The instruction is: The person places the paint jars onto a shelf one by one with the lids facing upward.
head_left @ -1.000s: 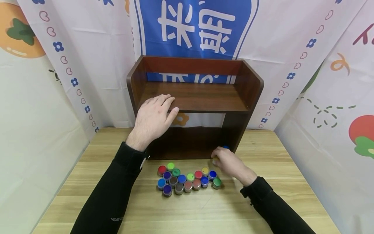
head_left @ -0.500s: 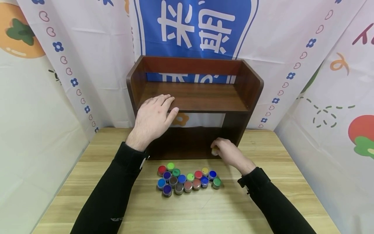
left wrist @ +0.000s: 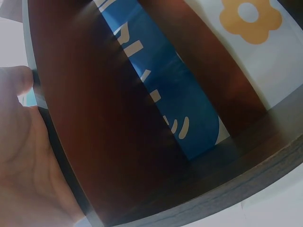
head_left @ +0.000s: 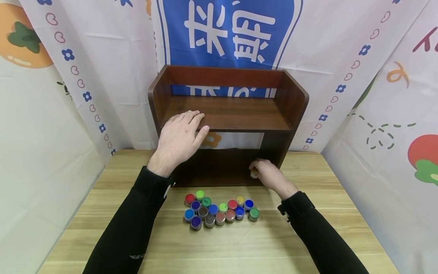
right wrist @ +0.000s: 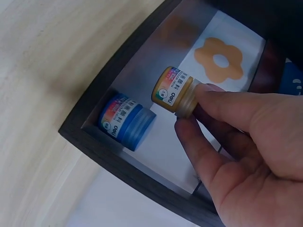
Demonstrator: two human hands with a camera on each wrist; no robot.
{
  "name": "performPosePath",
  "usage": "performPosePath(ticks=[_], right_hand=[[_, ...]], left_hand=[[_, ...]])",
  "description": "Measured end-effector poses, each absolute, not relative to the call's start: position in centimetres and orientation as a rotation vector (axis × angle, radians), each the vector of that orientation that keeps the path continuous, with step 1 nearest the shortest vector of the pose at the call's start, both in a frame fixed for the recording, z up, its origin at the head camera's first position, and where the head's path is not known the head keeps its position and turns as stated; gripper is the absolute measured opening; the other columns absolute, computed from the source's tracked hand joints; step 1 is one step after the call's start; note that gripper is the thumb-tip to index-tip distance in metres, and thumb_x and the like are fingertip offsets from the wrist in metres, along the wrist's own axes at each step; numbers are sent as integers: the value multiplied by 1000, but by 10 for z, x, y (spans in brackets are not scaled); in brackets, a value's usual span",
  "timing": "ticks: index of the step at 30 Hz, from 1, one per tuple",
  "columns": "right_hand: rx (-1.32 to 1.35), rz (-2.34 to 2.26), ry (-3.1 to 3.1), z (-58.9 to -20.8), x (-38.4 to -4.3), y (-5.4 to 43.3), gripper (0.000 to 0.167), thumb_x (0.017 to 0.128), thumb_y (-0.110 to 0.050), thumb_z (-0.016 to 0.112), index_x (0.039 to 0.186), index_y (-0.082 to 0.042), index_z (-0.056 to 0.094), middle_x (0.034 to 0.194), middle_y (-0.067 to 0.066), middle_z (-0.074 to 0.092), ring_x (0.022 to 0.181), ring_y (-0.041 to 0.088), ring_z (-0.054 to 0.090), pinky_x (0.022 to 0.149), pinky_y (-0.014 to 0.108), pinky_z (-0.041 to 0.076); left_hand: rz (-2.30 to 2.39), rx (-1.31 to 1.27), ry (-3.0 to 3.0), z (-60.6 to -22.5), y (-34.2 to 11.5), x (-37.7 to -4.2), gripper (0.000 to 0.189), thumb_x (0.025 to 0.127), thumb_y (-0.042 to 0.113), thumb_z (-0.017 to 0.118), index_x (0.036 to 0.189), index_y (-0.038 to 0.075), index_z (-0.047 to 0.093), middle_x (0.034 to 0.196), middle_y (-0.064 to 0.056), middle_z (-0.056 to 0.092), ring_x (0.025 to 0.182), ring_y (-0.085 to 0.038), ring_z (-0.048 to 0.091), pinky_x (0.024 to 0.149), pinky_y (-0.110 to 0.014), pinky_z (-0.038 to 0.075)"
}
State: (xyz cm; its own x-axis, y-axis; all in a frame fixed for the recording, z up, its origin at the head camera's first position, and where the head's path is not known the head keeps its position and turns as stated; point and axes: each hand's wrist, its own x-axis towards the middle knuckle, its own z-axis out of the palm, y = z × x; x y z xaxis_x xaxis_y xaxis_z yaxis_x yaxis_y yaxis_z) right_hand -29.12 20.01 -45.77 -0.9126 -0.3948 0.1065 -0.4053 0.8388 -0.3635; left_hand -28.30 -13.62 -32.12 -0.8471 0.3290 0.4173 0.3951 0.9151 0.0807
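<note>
My right hand (head_left: 272,177) reaches into the lower right compartment of a dark brown shelf (head_left: 239,118). In the right wrist view its thumb and fingers pinch a small paint jar (right wrist: 171,90) with yellow-ochre paint by its clear lid. A blue paint jar (right wrist: 125,120) stands beside it in the shelf's corner, apart from the held one; in the head view the right hand hides that jar. My left hand (head_left: 181,137) rests on the front left of the upper board, fingers straight and thumb spread.
Several paint jars (head_left: 220,217) in red, green, blue, purple, brown and yellow stand clustered on the wooden table (head_left: 239,251) in front of the shelf. A printed cloth (head_left: 130,76) hangs behind the shelf and along both sides.
My right hand has moved from the shelf's front edge up and deeper into the lower compartment, carrying the yellow-ochre paint jar. The left hand and the jars on the table stay put.
</note>
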Motion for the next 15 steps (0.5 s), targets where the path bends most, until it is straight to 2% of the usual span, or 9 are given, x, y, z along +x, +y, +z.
performPosePath(ticks=[10,14,15], right_hand=[[635,603,-3030,-465,-294,201,25,106,7,65,126,4,81,122,16,80,110,28,74,110,54,68],[675,616,-3028,-473,-301,207,26,102,6,67,124,1,81,122,16,80,107,27,74,105,52,69],[724,635,-2997,-486,-309,215,24,104,1,68,124,-1,81,122,14,81,107,24,74,103,47,69]], left_hand=[[-237,-532,-2681,-321,-135,-283,69,125,57,42,173,10,56,180,-16,57,169,-38,55,145,-60,41],[-229,-529,-2679,-321,-135,-283,69,125,57,42,173,10,57,180,-16,58,169,-38,55,144,-60,41],[-228,-529,-2679,-321,-135,-283,69,125,57,42,173,10,57,180,-16,58,169,-38,55,144,-60,42]])
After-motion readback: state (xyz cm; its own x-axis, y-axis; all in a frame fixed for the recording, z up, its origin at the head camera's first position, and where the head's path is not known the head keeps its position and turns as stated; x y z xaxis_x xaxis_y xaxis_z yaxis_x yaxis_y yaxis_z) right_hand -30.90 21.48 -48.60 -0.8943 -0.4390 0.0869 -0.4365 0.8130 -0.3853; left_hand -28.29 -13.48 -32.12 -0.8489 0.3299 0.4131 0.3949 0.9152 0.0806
